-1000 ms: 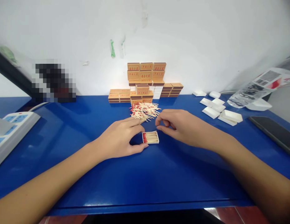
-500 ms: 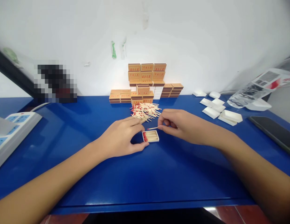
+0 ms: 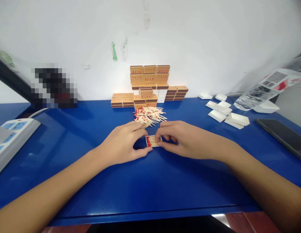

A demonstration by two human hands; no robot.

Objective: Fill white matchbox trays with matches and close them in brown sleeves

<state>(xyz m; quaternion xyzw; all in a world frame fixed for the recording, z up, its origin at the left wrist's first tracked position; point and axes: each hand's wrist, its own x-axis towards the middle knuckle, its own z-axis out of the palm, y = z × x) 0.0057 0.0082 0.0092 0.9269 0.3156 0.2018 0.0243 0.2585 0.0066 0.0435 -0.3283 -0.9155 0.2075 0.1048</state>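
A small white matchbox tray [image 3: 154, 146] lies on the blue table, filled with red-tipped matches [image 3: 151, 140] whose heads point left. Around the tray's left end, my left hand [image 3: 124, 142] curls with thumb at the near corner and forefinger at the far corner, steadying it. My right hand [image 3: 177, 137] is closed over the tray's right end, thumb and forefinger pinched at a match among the others; the fingertips hide that end. Just beyond both hands is a loose heap of matches [image 3: 150, 115].
Stacked matchboxes [image 3: 149, 78] stand against the wall behind the heap. At right lie several empty white trays [image 3: 217, 116], a clear plastic packet [image 3: 259, 89] and a black phone [image 3: 283, 137]. A white power strip [image 3: 16, 132] sits at left on the blue table [image 3: 140, 187].
My right hand has moved left and slightly nearer, bringing its match from above the tray down onto the tray's right end. My left hand keeps its place at the tray. The view has shifted slightly.
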